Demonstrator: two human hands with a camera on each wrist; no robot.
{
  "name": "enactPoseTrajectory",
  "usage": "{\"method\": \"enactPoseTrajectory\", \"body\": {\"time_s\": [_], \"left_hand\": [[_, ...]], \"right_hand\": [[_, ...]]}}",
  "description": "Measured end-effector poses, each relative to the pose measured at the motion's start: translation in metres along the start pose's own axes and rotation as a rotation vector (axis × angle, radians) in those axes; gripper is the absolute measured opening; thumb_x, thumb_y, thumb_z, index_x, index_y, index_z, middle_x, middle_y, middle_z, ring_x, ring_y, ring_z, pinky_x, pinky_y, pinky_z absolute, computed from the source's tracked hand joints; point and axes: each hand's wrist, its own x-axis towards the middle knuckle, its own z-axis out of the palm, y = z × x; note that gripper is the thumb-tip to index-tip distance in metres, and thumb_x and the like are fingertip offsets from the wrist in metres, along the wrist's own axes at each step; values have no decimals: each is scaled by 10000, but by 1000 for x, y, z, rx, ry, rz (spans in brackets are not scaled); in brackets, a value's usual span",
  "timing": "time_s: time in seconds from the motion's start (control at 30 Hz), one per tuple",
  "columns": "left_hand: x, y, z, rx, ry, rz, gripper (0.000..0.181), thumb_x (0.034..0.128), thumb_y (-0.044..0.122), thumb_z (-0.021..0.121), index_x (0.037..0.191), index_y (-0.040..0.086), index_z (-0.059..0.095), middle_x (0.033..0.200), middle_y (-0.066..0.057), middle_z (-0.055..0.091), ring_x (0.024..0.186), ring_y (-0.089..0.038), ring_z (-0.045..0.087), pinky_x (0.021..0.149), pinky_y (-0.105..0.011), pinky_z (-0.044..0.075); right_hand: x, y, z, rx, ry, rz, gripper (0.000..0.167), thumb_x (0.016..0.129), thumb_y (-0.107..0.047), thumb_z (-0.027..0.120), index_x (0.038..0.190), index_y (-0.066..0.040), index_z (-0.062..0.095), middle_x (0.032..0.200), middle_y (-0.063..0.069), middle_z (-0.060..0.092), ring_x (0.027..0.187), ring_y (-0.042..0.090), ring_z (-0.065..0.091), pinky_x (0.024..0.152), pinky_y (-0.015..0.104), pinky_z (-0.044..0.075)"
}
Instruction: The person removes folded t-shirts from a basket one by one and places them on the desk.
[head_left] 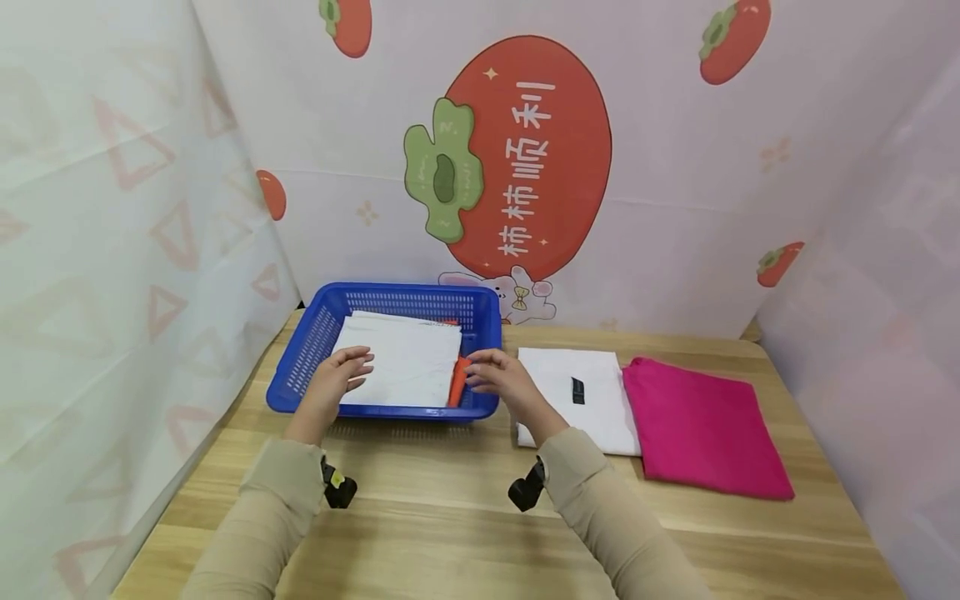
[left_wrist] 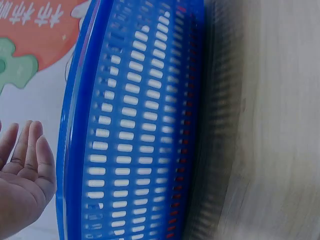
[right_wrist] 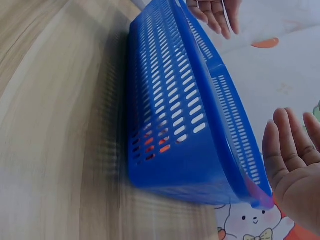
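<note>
Biggest risk, by judgement: a skid or tilt of the blue basket [head_left: 390, 412] on the worktop [head_left: 427, 533], from a push on one rim alone or from a beige sleeve [head_left: 622, 517] catching the edge. Next in scale, a slump or crease in the folded white cloth [head_left: 401, 362] inside, if pinched at one side only and raised with lower layers trailing. Smaller still, an unwanted drag on the orange item [head_left: 459, 383], tucked close beside the cloth and very near the right hand [head_left: 506, 382].

For looks, starting with the basket: deep blue plastic, slotted walls, broad smooth rim, set upright at the far left of the worktop near the printed backdrop [head_left: 352, 242]. Inside, white cloth in a flat, squarish fold, lightly wrinkled on top. Along its right edge, bright orange; more red through the low slots, material hard to tell.

Outside, to the right, magenta cloth [head_left: 708, 429] folded squarish, edge against a second white cloth [head_left: 547, 383].

Left hand [head_left: 335, 382] over the basket's left part, right hand over its right end. Fingers [right_wrist: 285, 135] loosely bent, slightly parted, clamped on nothing; light contact impossible to rule out. Smallest of all, a dark label [head_left: 577, 391] on the second white cloth.
</note>
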Motion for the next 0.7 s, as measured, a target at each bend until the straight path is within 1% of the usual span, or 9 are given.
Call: {"method": "enactPoseTrajectory", "body": {"time_s": [0.07,0.13,0.17,0.2,0.3,0.4,0.53,0.6,0.7], "left_hand": [[6,-1,-6,15,14,-6,408,929,179,374,1268,-45,340,1267,-212,372,1135,-314,375,926,-419,308],[12,-4,-10,39,35,-18,405,928,164,371,1270,-50,337,1272,-216,365,1145,-319,358,926,-422,305],[15,-5,-12,52,48,-27,403,925,156,373,1269,-52,340,1273,-215,364,1148,-322,350,927,-425,303],[17,-6,-13,65,61,-34,398,921,145,374,1264,-54,347,1274,-218,361,1150,-325,344,927,-429,301],[21,-11,-16,105,100,-64,392,907,117,372,1257,-61,360,1275,-223,359,1153,-330,333,925,-433,303],[24,-17,-18,138,132,-82,386,898,99,364,1246,-69,372,1273,-227,358,1158,-331,326,917,-432,313],[28,-23,-23,246,155,-114,386,902,116,344,1241,-67,377,1264,-243,355,1156,-349,321,908,-455,305],[31,-22,-25,326,164,-138,388,908,137,332,1231,-71,383,1247,-257,364,1140,-366,329,895,-468,306],[34,-21,-26,409,191,-185,399,896,148,338,1212,-89,394,1214,-271,387,1113,-378,350,881,-478,310]], "right_hand": [[6,1,3,9,-5,11,316,885,-105,459,1139,82,455,1120,271,477,881,268,556,778,359,446],[13,4,7,23,-5,28,313,884,-100,462,1137,85,454,1124,265,477,844,214,562,802,389,429],[16,5,8,33,-1,39,312,885,-96,460,1137,87,453,1126,263,476,846,213,558,816,406,417],[19,7,10,43,9,52,299,884,-91,463,1127,83,461,1117,254,484,856,226,554,829,423,404],[27,12,14,70,59,71,279,880,-64,461,1115,87,464,1101,249,488,934,329,517,850,455,377],[33,15,20,73,130,70,264,873,-36,457,1102,95,469,1061,233,500,980,373,483,842,440,389],[41,20,29,26,178,82,283,863,-34,462,1113,98,471,1080,216,495,933,294,513,832,411,405],[46,24,33,-22,191,95,292,855,-41,469,1115,90,481,1089,209,496,926,262,512,821,403,413],[52,29,37,-121,206,139,300,838,-60,486,1111,62,505,1069,180,511,927,279,494,795,399,417]]}}
